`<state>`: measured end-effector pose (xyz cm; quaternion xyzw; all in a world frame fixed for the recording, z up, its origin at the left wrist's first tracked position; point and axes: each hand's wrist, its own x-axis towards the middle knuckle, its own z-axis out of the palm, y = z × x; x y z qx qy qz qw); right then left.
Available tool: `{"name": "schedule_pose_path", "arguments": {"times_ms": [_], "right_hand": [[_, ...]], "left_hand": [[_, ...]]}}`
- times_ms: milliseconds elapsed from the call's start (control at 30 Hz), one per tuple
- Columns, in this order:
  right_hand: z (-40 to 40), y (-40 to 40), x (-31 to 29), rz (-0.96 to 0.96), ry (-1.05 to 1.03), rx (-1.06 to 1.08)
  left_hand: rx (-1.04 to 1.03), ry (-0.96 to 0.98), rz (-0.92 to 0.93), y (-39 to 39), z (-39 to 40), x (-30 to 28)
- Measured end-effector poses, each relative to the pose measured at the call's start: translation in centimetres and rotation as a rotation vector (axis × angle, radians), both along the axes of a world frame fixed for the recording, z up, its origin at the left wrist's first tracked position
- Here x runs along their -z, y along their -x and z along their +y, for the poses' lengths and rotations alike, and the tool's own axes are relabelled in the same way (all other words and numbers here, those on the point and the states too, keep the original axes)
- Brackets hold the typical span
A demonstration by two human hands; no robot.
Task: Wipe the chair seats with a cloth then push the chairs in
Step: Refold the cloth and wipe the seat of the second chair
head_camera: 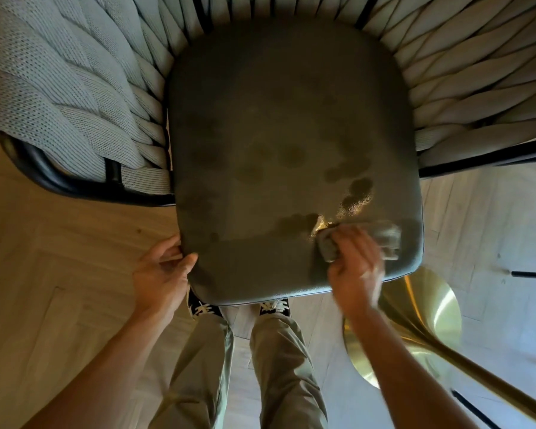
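The dark grey-green padded chair seat [291, 144] filled the middle of the view, and it was the thing everything else sat around. It had dark round wet-looking spots on it and a shiny patch near its front right part.

The small grey folded cloth [365, 241] lay on the front right corner of the seat, flat against it. The right hand [355, 267] was on top of the cloth, with its fingers curled over it and holding it down on the seat. That hand and the cloth looked blurry.

The left hand [163, 274] was at the front left corner of the seat. Its thumb lay on top of the seat edge and its fingers went under the edge, so it was grasping the seat.

Around the back and both sides of the seat ran the pale thick woven rope back of the chair [59, 88], held on a black metal tube frame [62, 181].

Below the front edge of the seat were two legs in light khaki trousers [279, 360] and two black and white shoes [203, 308], partly tucked under the seat.

To the right of the seat's front corner stood a shiny round gold metal base [427, 308] with a gold pole going off from it. Under it all was a light wooden floor [44, 258].
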<state>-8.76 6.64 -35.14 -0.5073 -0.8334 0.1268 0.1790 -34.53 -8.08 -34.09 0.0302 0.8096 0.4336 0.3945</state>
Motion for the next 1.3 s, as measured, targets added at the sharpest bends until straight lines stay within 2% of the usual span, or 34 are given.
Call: {"name": "schedule_pose_path", "arguments": {"times_ms": [200,367,533,700,833,933,1167,1300], "right_hand": [[-10.5,13.3,0.2,0.095,0.201,-0.139],[-13.5,19.8,-0.5,0.026,0.231,-0.248],[-9.0,14.0,-0.7,-0.028,0.186,-0.228],[-1.2,3.3,-0.6,-0.120,0.059,-0.117],[4.5,-4.8,-0.1,-0.180,0.009,-0.006],[7.8,-8.7,0.5,-0.148,0.018,0.103],[7.8,-6.7,0.4,-0.043,0.000,0.191],[3.8,-0.9,0.0,0.002,0.018,0.023]], "left_hand": [[-0.149,0.043,-0.145,0.7,1.2,-1.5],[-0.190,0.065,-0.210,1.1,1.9,-2.5],[-0.112,0.062,-0.198,1.3,1.6,-1.6],[-0.032,0.129,0.035,1.1,2.0,-0.9],[-0.047,0.068,0.066,1.1,2.2,-0.4],[-0.068,-0.005,0.059,1.0,2.4,0.0],[-0.045,0.015,0.141,1.1,2.3,0.8],[-0.067,-0.008,0.060,1.3,2.5,0.9]]}}
